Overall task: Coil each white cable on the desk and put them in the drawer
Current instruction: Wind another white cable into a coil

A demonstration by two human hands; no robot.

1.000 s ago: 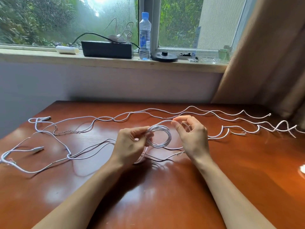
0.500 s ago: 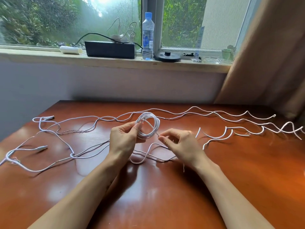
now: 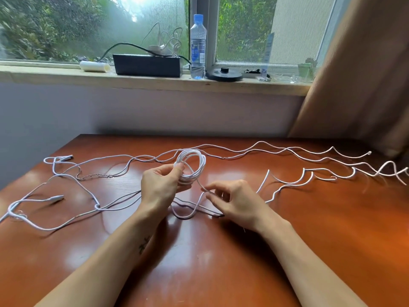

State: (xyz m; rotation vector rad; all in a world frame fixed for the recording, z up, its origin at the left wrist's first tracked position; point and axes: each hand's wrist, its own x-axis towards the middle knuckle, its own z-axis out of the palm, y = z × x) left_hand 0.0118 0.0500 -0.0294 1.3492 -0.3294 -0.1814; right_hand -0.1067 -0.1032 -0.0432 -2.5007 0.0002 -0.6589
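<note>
Our left hand (image 3: 162,187) pinches the coil (image 3: 202,163) of white cable and holds it up on its edge, just above the desk (image 3: 199,262). Our right hand (image 3: 239,202), just right of the coil, pinches the loose strand (image 3: 200,185) that runs down from it. More white cables (image 3: 97,206) lie spread out left, right and behind the coil

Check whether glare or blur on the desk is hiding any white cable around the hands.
Head view: the bright window throws pale glare patches on the desk, mainly left and by the forearms, none hiding cable. Same view: the coil in the left hand and the strand the right hand pinches are sharp; the loose cable softens slightly toward the far right edge.
</note>
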